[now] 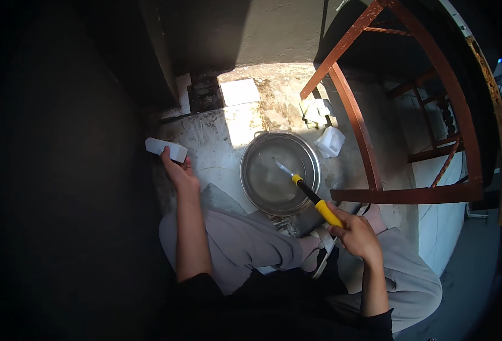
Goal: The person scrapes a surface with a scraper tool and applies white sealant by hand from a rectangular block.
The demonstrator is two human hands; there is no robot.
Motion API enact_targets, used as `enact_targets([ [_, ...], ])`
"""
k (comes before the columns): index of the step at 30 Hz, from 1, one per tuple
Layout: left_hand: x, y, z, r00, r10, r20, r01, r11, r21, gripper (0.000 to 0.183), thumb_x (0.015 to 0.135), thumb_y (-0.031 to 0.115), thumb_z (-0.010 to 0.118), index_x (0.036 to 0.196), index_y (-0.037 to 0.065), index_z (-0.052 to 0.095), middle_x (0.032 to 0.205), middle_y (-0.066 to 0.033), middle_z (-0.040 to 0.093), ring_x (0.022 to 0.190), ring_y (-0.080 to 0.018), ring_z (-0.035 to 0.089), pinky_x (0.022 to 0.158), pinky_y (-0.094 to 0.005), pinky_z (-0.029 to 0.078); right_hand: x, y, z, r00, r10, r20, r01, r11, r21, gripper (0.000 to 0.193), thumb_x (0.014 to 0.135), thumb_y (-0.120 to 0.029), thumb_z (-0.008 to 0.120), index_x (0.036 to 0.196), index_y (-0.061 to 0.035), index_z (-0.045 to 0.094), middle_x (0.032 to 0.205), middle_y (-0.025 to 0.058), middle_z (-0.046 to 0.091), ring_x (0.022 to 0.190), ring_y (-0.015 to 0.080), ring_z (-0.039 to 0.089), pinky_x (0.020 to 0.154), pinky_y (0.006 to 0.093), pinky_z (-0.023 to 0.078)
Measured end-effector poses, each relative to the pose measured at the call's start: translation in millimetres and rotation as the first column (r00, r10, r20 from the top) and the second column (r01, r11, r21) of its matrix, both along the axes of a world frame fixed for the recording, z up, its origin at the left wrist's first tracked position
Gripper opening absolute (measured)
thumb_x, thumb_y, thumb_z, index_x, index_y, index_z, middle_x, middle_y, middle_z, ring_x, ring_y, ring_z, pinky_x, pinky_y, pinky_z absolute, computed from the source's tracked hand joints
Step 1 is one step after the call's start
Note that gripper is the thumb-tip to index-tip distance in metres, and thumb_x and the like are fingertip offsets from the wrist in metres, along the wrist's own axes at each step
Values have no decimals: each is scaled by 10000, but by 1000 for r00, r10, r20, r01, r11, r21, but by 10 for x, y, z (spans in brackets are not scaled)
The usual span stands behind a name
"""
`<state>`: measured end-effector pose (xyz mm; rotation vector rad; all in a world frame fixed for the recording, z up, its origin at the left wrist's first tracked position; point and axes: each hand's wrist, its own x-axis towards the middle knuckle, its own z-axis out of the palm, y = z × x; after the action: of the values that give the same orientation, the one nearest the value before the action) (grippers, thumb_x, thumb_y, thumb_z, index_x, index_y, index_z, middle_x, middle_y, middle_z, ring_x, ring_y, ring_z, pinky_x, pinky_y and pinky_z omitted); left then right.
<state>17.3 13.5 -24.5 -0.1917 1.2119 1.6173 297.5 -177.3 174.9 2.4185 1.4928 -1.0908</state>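
Observation:
At the left, my left hand [182, 171] is closed around a white oblong block [174, 151], thumb on top; its material I cannot make out. My right hand [358, 233] grips the yellow end of a long tool with a yellow-and-black handle [308, 191]. The tool's slim silver tip [284, 167] points away from me, over a round metal basin [243, 184] on the floor between my hands. Cloudy liquid appears to fill the basin; whether the tip touches it I cannot tell.
A reddish-brown metal frame [358, 125] stands at the right, its lower bar close to my right hand. Beside the basin lie a crumpled white plastic piece [330, 142] and a pale folded piece [317, 112]. A dark wall [205, 34] rises behind.

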Motion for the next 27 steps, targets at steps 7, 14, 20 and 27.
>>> enact_targets([
  [7, -38, -3, -18, 1000, -27, -6, 27, 1000, -4, 563, 731, 440, 681, 1151, 112, 497, 997, -14, 517, 860, -128, 483, 727, -256, 387, -279, -94, -363, 892, 252, 375, -319, 939, 129, 590, 743, -52, 585, 1314, -156, 477, 827, 200, 585, 740, 363, 629, 667, 427, 504],
  [14, -30, 16, -4, 1000, -12, -1, 12, 1000, -2, 513, 750, 419, 673, 1119, 106, 505, 939, -15, 528, 803, -120, 492, 682, -252, 397, -284, -294, -469, 917, 136, 374, -247, 932, 267, 603, 720, -25, 606, 1297, -145, 479, 827, 175, 558, 711, 344, 631, 602, 428, 506],
  [20, -49, 7, 34, 1000, -3, 1, 3, 1000, 21, 490, 758, 405, 670, 1099, 94, 504, 884, -22, 523, 754, -121, 493, 639, -249, 402, -277, -433, -525, 937, 44, 346, -178, 913, 367, 578, 733, -42, 629, 1278, -139, 461, 837, 165, 539, 717, 343, 621, 606, 447, 499],
  [27, -43, 8, 42, 1000, -3, 4, 3, 1000, 16, 516, 752, 408, 674, 1119, 93, 494, 909, -28, 517, 774, -125, 491, 635, -250, 405, -223, -551, -613, 946, 23, 323, -152, 913, 379, 561, 753, -58, 632, 1277, -143, 449, 875, 156, 518, 715, 344, 608, 623, 445, 496],
])
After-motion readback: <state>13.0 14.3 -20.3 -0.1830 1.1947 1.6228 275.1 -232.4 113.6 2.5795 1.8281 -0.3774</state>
